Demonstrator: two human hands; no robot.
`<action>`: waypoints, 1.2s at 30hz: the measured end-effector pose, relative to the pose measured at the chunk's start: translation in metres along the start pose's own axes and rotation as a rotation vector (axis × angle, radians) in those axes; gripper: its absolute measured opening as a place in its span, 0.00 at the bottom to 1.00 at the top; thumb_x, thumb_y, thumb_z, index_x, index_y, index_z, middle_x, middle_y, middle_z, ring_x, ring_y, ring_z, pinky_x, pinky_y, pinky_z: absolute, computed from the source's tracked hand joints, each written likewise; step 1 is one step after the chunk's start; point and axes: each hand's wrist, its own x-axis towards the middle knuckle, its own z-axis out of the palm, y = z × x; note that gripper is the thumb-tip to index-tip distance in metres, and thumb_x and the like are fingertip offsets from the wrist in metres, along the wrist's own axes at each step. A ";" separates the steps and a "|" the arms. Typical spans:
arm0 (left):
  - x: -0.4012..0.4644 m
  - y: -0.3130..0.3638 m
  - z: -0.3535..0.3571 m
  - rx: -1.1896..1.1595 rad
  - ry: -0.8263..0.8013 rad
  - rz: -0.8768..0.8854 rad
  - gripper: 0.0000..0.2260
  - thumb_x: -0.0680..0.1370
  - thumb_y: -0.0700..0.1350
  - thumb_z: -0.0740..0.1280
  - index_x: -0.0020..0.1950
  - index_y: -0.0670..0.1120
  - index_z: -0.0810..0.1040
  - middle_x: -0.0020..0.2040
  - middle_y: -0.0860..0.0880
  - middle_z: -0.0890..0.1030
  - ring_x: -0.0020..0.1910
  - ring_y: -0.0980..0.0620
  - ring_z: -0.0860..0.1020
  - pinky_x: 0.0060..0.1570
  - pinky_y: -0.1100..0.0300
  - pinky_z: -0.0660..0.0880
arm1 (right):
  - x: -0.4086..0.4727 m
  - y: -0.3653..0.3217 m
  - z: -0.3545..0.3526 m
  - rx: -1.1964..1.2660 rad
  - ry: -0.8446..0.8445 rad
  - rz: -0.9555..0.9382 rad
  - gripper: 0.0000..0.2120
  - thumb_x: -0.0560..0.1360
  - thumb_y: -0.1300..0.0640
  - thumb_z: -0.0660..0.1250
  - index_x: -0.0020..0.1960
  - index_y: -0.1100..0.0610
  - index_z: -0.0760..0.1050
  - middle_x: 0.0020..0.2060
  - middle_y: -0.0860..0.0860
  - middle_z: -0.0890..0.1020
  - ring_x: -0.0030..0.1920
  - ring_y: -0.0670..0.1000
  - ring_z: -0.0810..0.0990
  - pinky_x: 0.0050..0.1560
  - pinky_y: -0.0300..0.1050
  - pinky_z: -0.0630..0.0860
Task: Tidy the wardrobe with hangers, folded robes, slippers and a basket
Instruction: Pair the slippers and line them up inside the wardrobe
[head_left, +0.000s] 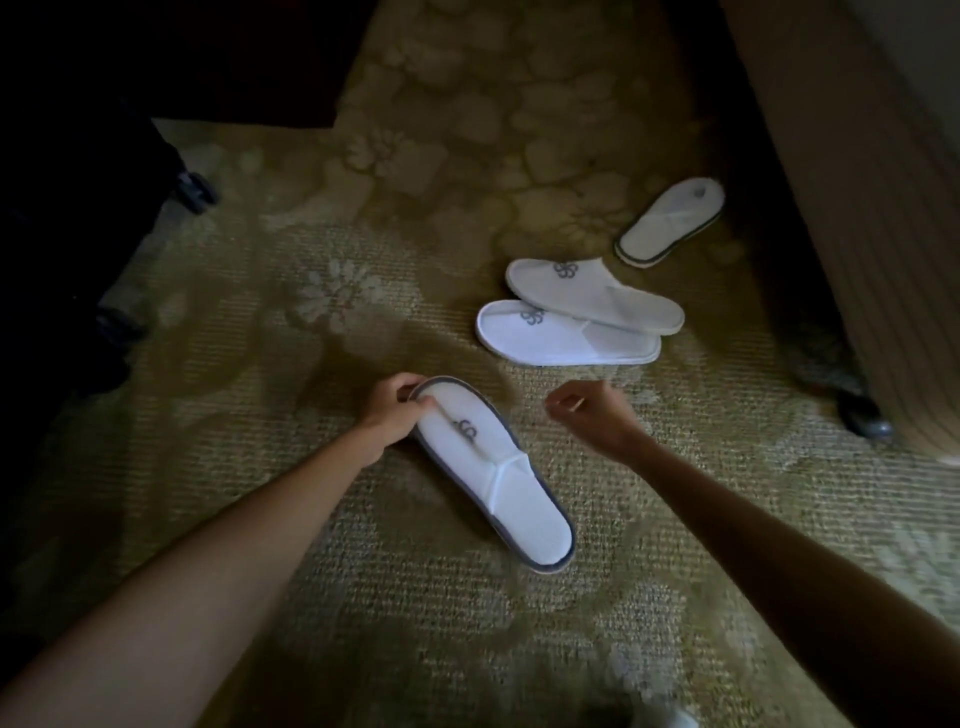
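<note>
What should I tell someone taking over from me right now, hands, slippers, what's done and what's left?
Left hand grips the toe of the grey-trimmed slipper lying on the carpet.
Right hand hangs loosely curled, holding nothing.
Two white slippers overlap ahead to the right; a fourth slipper lies beyond, near the curtain.
Done: nothing paired or put away.
Left: pair the slippers and store them. Hangers, robes and basket aren't in view.

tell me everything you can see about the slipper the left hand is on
The slipper is white, soft-looking cloth with a grey-edged sole and a grey emblem on its closed toe. It lies flat, top up, on the patterned carpet, toe away from the person, heel nearer and to the right. The left hand grips its toe end. It lies apart from the other three slippers.
</note>
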 end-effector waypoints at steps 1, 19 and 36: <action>0.006 0.003 0.006 -0.035 -0.006 0.001 0.13 0.78 0.44 0.71 0.62 0.51 0.78 0.58 0.47 0.80 0.58 0.47 0.78 0.55 0.46 0.80 | 0.009 0.007 -0.012 -0.008 0.051 0.019 0.03 0.75 0.53 0.72 0.47 0.50 0.84 0.40 0.45 0.85 0.38 0.41 0.82 0.40 0.40 0.77; 0.045 0.024 0.110 -0.423 -0.113 0.047 0.11 0.68 0.43 0.75 0.49 0.49 0.84 0.45 0.48 0.86 0.48 0.48 0.82 0.55 0.47 0.77 | 0.231 0.078 -0.123 0.328 0.559 0.569 0.37 0.70 0.38 0.73 0.68 0.63 0.74 0.63 0.59 0.79 0.63 0.61 0.78 0.62 0.53 0.76; 0.035 0.029 0.082 0.021 0.175 0.220 0.15 0.76 0.45 0.74 0.62 0.44 0.82 0.51 0.53 0.82 0.48 0.57 0.80 0.49 0.65 0.76 | 0.226 0.061 -0.126 0.917 0.443 0.634 0.10 0.77 0.60 0.70 0.56 0.62 0.74 0.39 0.55 0.81 0.31 0.49 0.81 0.29 0.42 0.78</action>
